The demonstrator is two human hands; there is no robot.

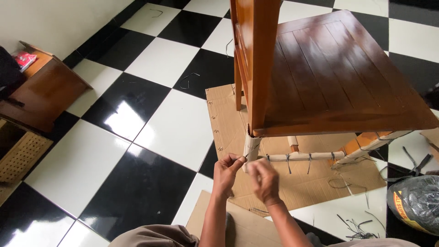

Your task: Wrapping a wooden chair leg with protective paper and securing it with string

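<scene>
A person looks down at a brown wooden chair that stands on a flat sheet of cardboard on a black and white tiled floor. The near left chair leg is wrapped in pale cardboard paper. A low rail between the near legs is wrapped the same way, and dark ties go around it in a row. Both hands are up close to the wrapped leg, just below the seat corner. The left hand pinches a thin dark strap between thumb and fingers, right beside the leg. The right hand is curled, with its fingers bent toward the same spot, but I cannot tell what it holds. The two hands are very near each other, almost touching. Cut bits of dark strap lie on the floor to the near right. A shiny bag sits at the right edge. On the far left there is a small brown wooden table, and a woven box sits near it.
</scene>
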